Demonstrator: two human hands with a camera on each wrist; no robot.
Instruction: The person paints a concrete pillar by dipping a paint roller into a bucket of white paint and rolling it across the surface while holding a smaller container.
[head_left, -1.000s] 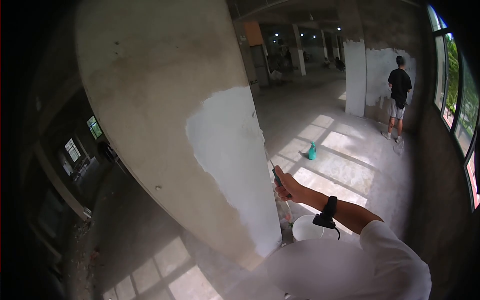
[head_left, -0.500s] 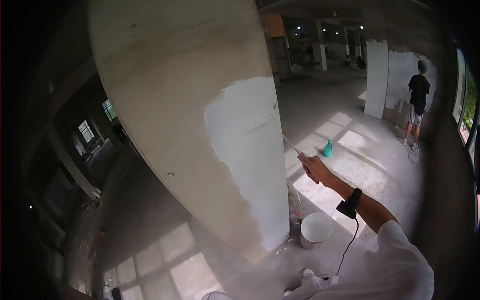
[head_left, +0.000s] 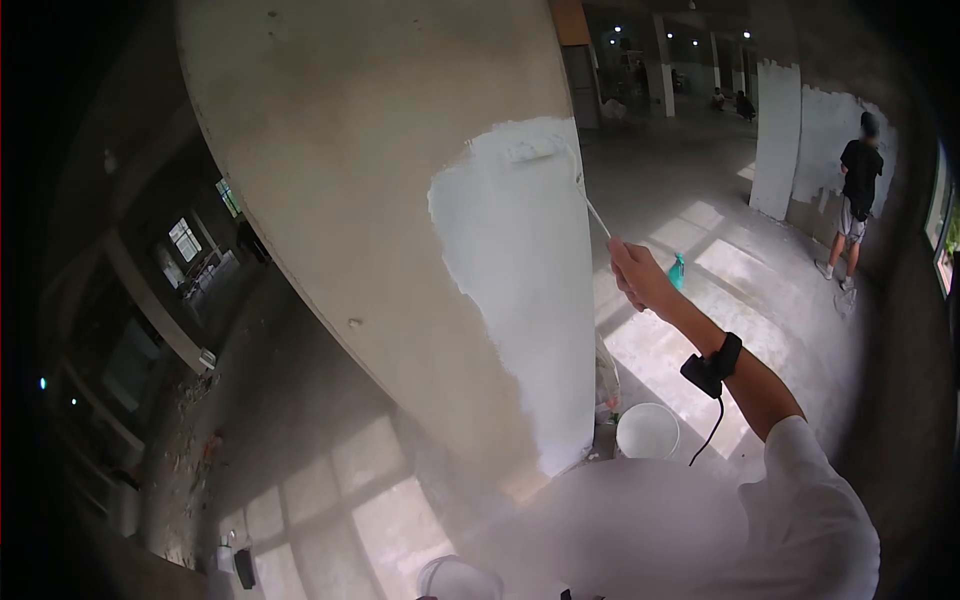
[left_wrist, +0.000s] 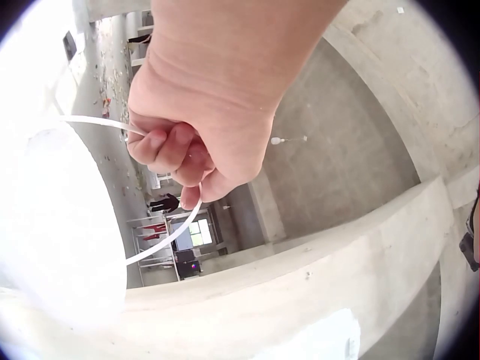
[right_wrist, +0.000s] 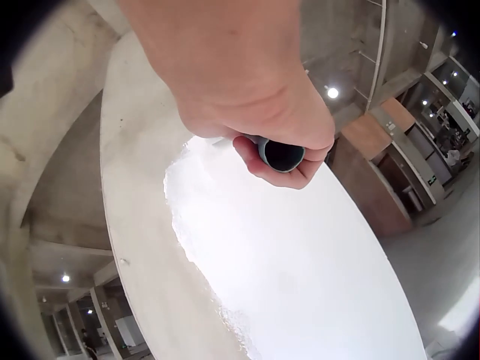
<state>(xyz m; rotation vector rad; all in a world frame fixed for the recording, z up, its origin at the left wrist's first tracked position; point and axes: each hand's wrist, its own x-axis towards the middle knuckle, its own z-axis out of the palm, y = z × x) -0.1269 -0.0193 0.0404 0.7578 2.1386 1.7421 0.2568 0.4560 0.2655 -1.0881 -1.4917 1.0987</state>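
My right hand (head_left: 635,275) grips the handle of a paint roller (head_left: 535,150), whose head lies against the top edge of the white painted patch (head_left: 520,280) on a concrete pillar (head_left: 330,150). In the right wrist view the fingers of my right hand (right_wrist: 247,97) curl round the teal handle end (right_wrist: 281,154). My left hand (left_wrist: 195,142) holds the thin wire handle (left_wrist: 161,241) of a white bucket (left_wrist: 52,225) hanging below it. That bucket's rim (head_left: 458,578) shows at the bottom of the head view.
A second white bucket (head_left: 647,430) stands on the floor at the pillar's foot. A teal spray bottle (head_left: 678,270) sits further out on the sunlit floor. A person in black (head_left: 860,190) stands at a half-painted wall at the far right. Rubble lies at lower left.
My right hand has risen, carrying the roller from low on the pillar up to the top of the white patch. The painted patch now reaches higher.
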